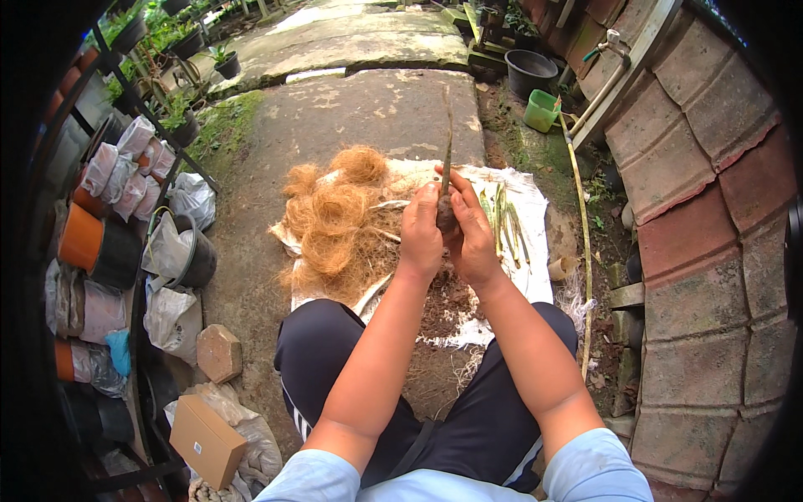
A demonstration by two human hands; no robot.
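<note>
Both of my hands are cupped around a slender plant (448,149) with one long, upright, tapering stalk and a dark, soil-like root ball (447,216) at its base. My left hand (421,236) presses the ball from the left, fingers closed. From the other side my right hand (473,243) wraps it, fingertips near the stalk's foot. The underside of the ball is hidden by the palms. Below lies a white sack sheet (534,213) bearing loose brown soil (450,303). Nests of orange-brown coconut fibre (336,219) are heaped left of my hands; long green leaves (508,219) lie to the right.
A rack of wrapped pots (109,243) lines the left side. Near it are a black bucket (199,258), a stone block (219,351) and a cardboard box (207,441). A green container (542,110), black basin (530,72), yellow hose (577,192) and tiled slope (703,276) occupy the right.
</note>
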